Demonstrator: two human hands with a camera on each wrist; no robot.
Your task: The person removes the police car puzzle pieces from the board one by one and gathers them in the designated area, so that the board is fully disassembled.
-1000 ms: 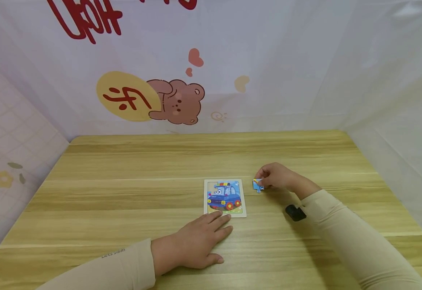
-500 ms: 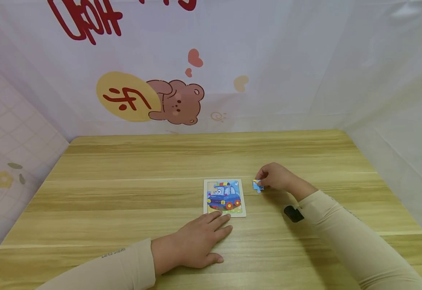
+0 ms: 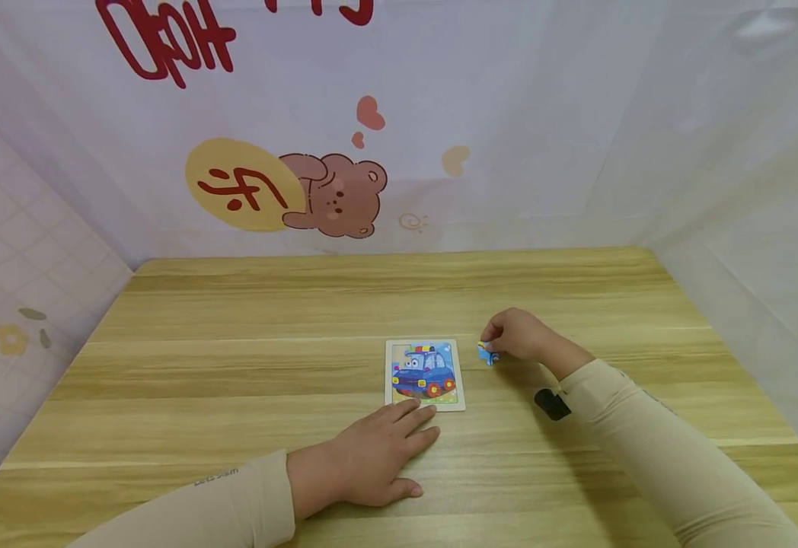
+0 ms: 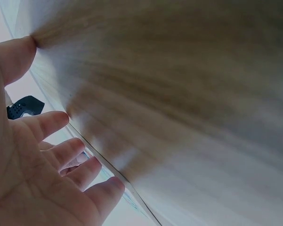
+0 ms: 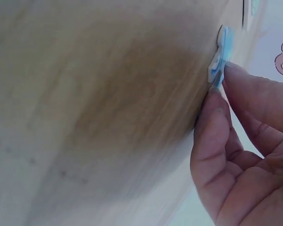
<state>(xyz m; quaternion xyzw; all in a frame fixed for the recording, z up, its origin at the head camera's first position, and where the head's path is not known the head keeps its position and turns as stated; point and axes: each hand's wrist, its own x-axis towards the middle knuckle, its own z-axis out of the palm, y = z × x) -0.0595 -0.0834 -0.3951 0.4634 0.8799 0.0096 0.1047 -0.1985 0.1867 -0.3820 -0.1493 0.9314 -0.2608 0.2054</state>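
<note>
A framed jigsaw puzzle (image 3: 423,371) showing a blue cartoon police car lies flat on the table, with a tan patch at its upper left. My left hand (image 3: 378,457) is spread with straight fingers, its fingertips at the puzzle's near edge. In the left wrist view these fingers (image 4: 106,193) meet the frame's border. To the right of the puzzle, my right hand (image 3: 517,335) pinches a light blue jigsaw piece (image 3: 486,352) between thumb and fingertips. The right wrist view shows the jigsaw piece (image 5: 221,52) tilted close over the table, partly hidden by the fingertips.
The wooden table (image 3: 234,327) reaches back to a white cloth backdrop (image 3: 543,91) printed with a bear. Cloth also hangs at both sides. A black device (image 3: 552,404) sits at the right wrist.
The jigsaw piece has turned in my right fingertips and shows less of its face. My right forearm has shifted slightly left. The left hand has stayed in place.
</note>
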